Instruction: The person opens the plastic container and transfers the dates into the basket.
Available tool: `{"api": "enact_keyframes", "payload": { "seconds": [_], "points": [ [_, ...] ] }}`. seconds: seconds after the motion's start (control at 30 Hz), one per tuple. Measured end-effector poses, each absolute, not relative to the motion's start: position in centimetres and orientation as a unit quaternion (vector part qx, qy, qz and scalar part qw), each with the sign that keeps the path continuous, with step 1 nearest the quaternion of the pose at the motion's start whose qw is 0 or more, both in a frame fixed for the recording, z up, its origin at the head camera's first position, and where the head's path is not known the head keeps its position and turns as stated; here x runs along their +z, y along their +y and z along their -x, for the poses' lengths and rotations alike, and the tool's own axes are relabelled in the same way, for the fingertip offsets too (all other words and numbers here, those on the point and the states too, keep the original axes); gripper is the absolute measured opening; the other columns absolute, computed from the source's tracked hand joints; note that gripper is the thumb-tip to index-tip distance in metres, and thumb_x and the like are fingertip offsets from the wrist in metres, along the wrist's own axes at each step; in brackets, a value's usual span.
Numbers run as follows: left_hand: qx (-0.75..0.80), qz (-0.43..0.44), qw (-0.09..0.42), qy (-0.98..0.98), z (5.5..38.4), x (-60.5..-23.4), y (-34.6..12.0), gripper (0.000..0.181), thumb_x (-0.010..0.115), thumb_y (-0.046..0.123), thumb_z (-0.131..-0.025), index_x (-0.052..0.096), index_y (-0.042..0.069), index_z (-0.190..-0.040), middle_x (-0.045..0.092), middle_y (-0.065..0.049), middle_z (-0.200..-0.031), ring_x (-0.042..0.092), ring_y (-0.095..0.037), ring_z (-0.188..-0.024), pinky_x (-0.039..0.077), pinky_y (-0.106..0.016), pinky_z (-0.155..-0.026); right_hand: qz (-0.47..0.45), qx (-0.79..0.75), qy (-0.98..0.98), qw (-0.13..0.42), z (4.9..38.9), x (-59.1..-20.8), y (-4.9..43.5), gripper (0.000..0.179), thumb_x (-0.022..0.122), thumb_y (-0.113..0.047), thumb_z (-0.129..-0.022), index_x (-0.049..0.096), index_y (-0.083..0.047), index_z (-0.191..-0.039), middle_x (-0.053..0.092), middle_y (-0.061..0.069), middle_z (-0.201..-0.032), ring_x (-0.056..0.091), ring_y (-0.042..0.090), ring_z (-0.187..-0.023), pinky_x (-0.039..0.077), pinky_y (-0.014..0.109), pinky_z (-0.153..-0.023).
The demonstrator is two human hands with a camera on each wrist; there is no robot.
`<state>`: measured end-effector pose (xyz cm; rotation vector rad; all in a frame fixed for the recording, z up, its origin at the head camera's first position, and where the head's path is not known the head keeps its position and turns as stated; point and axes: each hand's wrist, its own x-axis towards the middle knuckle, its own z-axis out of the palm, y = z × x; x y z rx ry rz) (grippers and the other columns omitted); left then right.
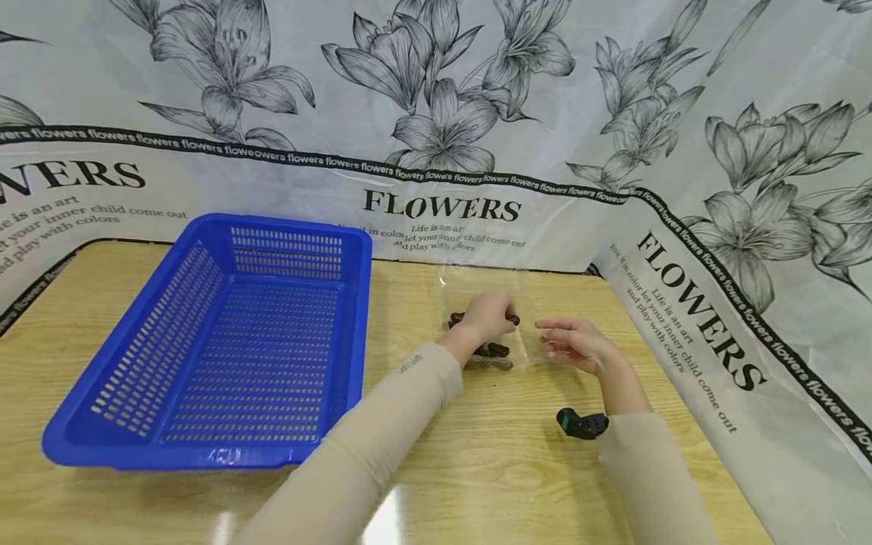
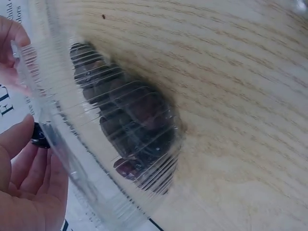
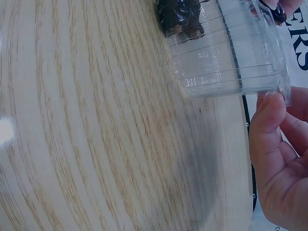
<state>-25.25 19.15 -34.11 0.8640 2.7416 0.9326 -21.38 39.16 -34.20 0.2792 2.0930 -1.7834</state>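
Observation:
A clear plastic box (image 1: 482,284) stands on the table with several dark brown, glossy dates (image 1: 499,350) inside. My left hand (image 1: 487,314) reaches over the box and pinches one dark date (image 2: 41,136) between thumb and fingers, close to the far rim. At the box's right end, my right hand (image 1: 575,344) has its thumb on the corner, pinching the rim against the fingers in the right wrist view. Ribbed walls partly blur the dates (image 2: 139,115) in the left wrist view.
A large blue plastic basket (image 1: 266,348) sits to the left on the wooden table (image 1: 490,462). A black strap-like device (image 1: 582,424) is by the right wrist. White cloth (image 1: 450,219) printed with flowers hangs behind the table and along its right side.

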Motion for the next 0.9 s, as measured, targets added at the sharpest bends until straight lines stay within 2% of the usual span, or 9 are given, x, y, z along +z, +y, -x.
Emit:
{"api": "enact_keyframes", "payload": {
  "seconds": [0.07,0.13,0.2,0.27,0.33,0.4,0.53,0.73,0.9],
  "points": [
    [0.324,-0.283,0.063,0.901,25.3,-33.8,19.0,0.011,0.067,0.016,-0.087,0.069,0.008,-0.094,0.065,0.001,-0.086,0.058,-0.010,-0.074,0.047,-0.022,-0.068,-0.097,-0.635,0.743,0.189,21.4,-34.2,39.2,0.036,0.053,-0.003,-0.094,0.049,0.005,-0.128,0.063,0.004,-0.086,0.062,0.011,-0.069,0.053,0.021,-0.063],
    [0.341,-0.284,0.075,0.893,25.4,-33.6,18.7,0.010,0.067,0.015,-0.087,0.068,0.006,-0.083,0.057,0.003,-0.070,0.048,-0.008,-0.061,0.042,-0.019,-0.060,-0.100,-0.633,0.744,0.189,21.4,-34.2,39.2,0.037,0.053,-0.004,-0.093,0.048,0.005,-0.129,0.063,0.004,-0.087,0.062,0.011,-0.069,0.052,0.021,-0.062],
    [0.374,-0.279,0.095,0.879,25.4,-33.3,18.5,0.011,0.068,0.014,-0.085,0.066,0.007,-0.078,0.050,0.005,-0.063,0.042,-0.007,-0.056,0.037,-0.018,-0.055,-0.099,-0.630,0.745,0.193,21.4,-34.2,39.1,0.039,0.053,-0.004,-0.094,0.046,0.006,-0.130,0.063,0.004,-0.087,0.062,0.011,-0.069,0.052,0.021,-0.062],
    [0.428,-0.267,0.129,0.854,25.4,-32.9,18.1,0.011,0.069,0.011,-0.083,0.067,0.003,-0.076,0.051,0.004,-0.062,0.043,-0.007,-0.055,0.038,-0.016,-0.054,-0.100,-0.631,0.745,0.194,21.5,-34.2,39.0,0.039,0.052,-0.003,-0.094,0.046,0.007,-0.131,0.062,0.005,-0.088,0.062,0.012,-0.069,0.052,0.022,-0.063],
    [0.495,-0.242,0.172,0.816,25.4,-32.4,17.8,0.009,0.071,0.008,-0.081,0.069,0.000,-0.083,0.059,0.000,-0.072,0.054,-0.009,-0.063,0.045,-0.016,-0.058,-0.103,-0.632,0.743,0.194,21.5,-34.2,39.0,0.039,0.052,-0.003,-0.094,0.045,0.007,-0.131,0.062,0.005,-0.089,0.062,0.012,-0.069,0.052,0.022,-0.063],
    [0.564,-0.207,0.217,0.769,25.3,-31.8,17.5,0.015,0.071,0.004,-0.080,0.067,-0.004,-0.092,0.063,-0.006,-0.087,0.062,-0.016,-0.076,0.052,-0.020,-0.065,-0.103,-0.631,0.745,0.194,21.5,-34.2,39.0,0.040,0.052,-0.003,-0.094,0.044,0.008,-0.132,0.061,0.006,-0.090,0.062,0.012,-0.070,0.053,0.022,-0.064],
    [0.642,-0.148,0.278,0.699,25.2,-30.5,17.0,0.025,0.071,-0.001,-0.080,0.062,-0.008,-0.102,0.060,-0.014,-0.103,0.062,-0.029,-0.093,0.053,-0.028,-0.077,-0.107,-0.623,0.750,0.192,21.5,-34.1,39.1,0.043,0.052,-0.004,-0.094,0.041,0.008,-0.134,0.061,0.006,-0.092,0.062,0.012,-0.071,0.053,0.022,-0.065],
    [0.690,-0.100,0.308,0.647,24.8,-27.7,16.0,0.028,0.069,-0.002,-0.081,0.062,-0.010,-0.106,0.061,-0.011,-0.096,0.062,-0.026,-0.090,0.051,-0.030,-0.083,-0.107,-0.623,0.750,0.196,21.6,-34.0,39.2,0.044,0.051,-0.003,-0.094,0.040,0.009,-0.135,0.060,0.005,-0.092,0.062,0.011,-0.071,0.053,0.021,-0.065],
    [0.704,-0.083,0.320,0.628,24.4,-26.3,14.8,0.027,0.069,-0.003,-0.080,0.063,-0.009,-0.106,0.062,-0.013,-0.100,0.060,-0.022,-0.087,0.052,-0.027,-0.081,-0.108,-0.624,0.748,0.199,21.6,-34.0,39.1,0.045,0.053,-0.004,-0.093,0.040,0.009,-0.134,0.059,0.006,-0.092,0.062,0.011,-0.070,0.053,0.022,-0.065]
  ]
}}
